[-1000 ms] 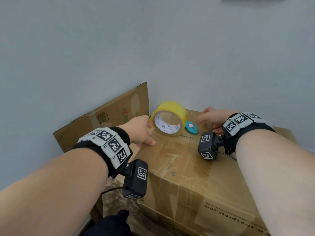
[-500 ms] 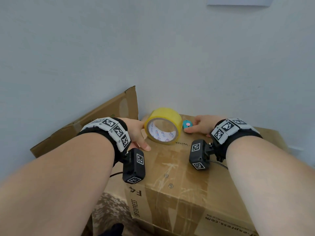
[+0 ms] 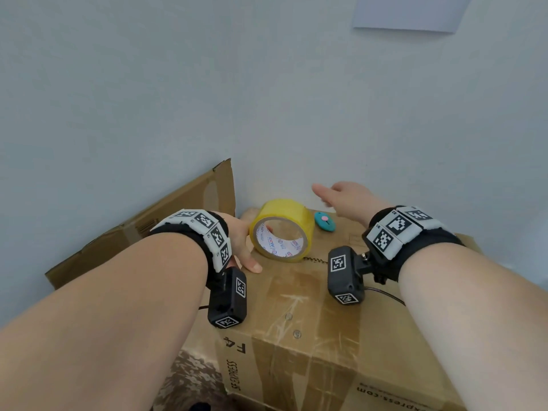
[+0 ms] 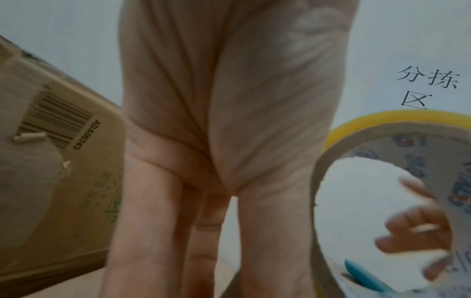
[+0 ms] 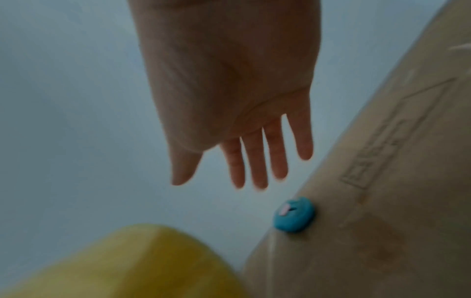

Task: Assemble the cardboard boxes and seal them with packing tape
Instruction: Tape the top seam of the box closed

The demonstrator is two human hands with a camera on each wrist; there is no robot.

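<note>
Tape roll [image 3: 281, 229] stands on edge atop the sealed cardboard box [image 3: 311, 321], near its far edge. Left hand [image 3: 241, 244] rests flat beside it, fingers straight, mostly hidden behind the wristband. Right hand [image 3: 344, 200] hovers blurred, fingers spread, above the teal cutter [image 3: 324, 221].

We see a yellow packing tape roll [image 3: 281, 229] standing on edge atop the sealed, taped cardboard box [image 3: 311, 336], near its back edge; flattened box [image 3: 166, 215] leans vs wall, left.
</note>
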